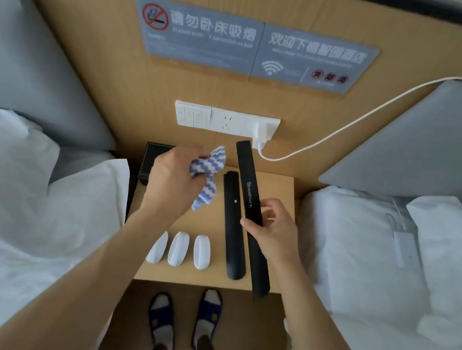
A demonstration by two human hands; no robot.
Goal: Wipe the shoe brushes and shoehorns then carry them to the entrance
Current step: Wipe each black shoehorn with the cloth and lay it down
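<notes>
My right hand point(271, 228) grips a long black shoehorn point(248, 177) labelled "Shoehorn" around its middle and holds it tilted above the wooden nightstand point(278, 187). A second black shoehorn point(231, 233) lies flat on the nightstand just left of it. My left hand point(175, 176) is closed on a blue-and-white striped cloth point(208, 169), held above the nightstand's back left, apart from the lifted shoehorn. Three white shoe brushes point(179, 248) lie side by side near the front edge; my left forearm covers part of the leftmost one.
A black box point(149, 158) stands at the nightstand's back left. Beds with white bedding flank it on the left point(28, 207) and right point(387, 269). A wall socket panel point(225, 119) holds a charger with a white cable point(348, 125). My slippered feet point(184, 318) stand below.
</notes>
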